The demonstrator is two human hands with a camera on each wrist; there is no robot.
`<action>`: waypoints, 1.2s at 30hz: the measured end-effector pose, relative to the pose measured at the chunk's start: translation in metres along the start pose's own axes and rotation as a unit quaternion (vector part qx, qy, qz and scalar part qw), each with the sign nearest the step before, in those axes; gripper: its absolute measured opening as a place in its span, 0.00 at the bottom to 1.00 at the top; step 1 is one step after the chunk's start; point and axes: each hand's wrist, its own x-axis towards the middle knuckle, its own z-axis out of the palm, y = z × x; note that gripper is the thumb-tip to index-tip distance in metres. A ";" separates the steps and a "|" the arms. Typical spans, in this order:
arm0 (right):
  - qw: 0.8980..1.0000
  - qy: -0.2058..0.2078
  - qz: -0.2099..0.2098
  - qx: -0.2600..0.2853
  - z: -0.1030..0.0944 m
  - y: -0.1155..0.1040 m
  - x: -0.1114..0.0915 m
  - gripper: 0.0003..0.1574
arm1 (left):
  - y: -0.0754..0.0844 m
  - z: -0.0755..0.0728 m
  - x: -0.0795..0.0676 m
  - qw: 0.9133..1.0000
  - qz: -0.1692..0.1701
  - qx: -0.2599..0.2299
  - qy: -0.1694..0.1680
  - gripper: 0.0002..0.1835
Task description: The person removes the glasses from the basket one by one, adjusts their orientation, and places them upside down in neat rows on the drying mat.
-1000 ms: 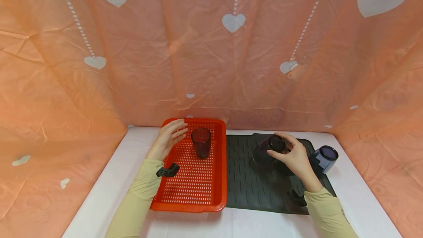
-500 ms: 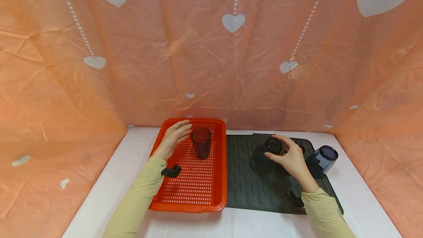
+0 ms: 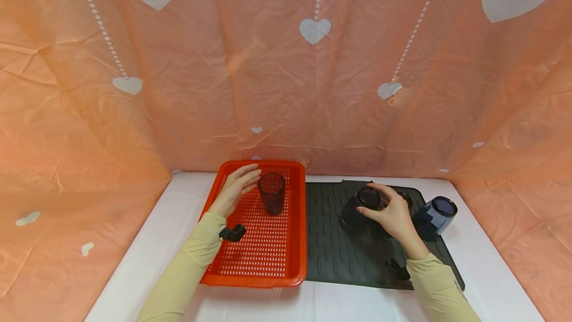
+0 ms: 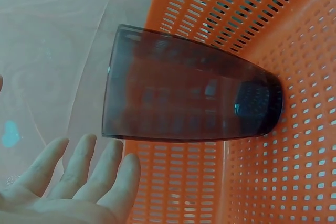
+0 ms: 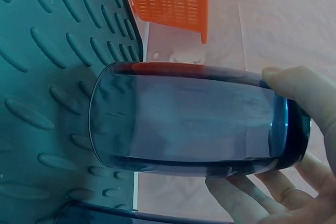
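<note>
My left hand [image 3: 233, 190] hovers over the left side of the orange basket [image 3: 301, 242], fingers extended near a dark tinted drinking glass [image 3: 272, 195]. That glass stands mouth up inside, and the left wrist view shows the fingertips [image 4: 121, 166] just beside its rim. My right hand [image 3: 395, 217] holds a second dark glass [image 3: 353, 212] upside down, thumb on one side and fingers on the other, near its base. In the right wrist view this glass [image 5: 199, 119] has its mouth close to the ribbed drying mat [image 3: 323, 242].
Another inverted glass [image 3: 434, 217] stands at the mat's right edge, partly behind my right forearm. A further dark glass [image 3: 407, 199] shows behind my right hand, mostly hidden. Basket and mat lie side by side on a white table [image 3: 339, 302], with a pink-orange curtain [image 3: 277, 88] behind.
My right hand and its glass have shifted slightly left and down toward the mat. My left hand has moved a little right, closer to the glass in the basket.
</note>
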 end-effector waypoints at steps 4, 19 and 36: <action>1.000 0.003 0.004 -0.001 0.002 0.003 0.000 0.43 | -0.004 0.000 0.002 1.000 -0.003 0.003 -0.002 0.32; 0.996 0.032 0.041 0.068 0.012 0.007 -0.003 0.44 | -0.005 0.002 0.001 1.000 -0.010 0.008 -0.004 0.32; 0.993 0.049 0.043 0.095 0.014 -0.027 -0.014 0.38 | -0.013 0.002 0.000 1.000 -0.002 0.010 -0.013 0.32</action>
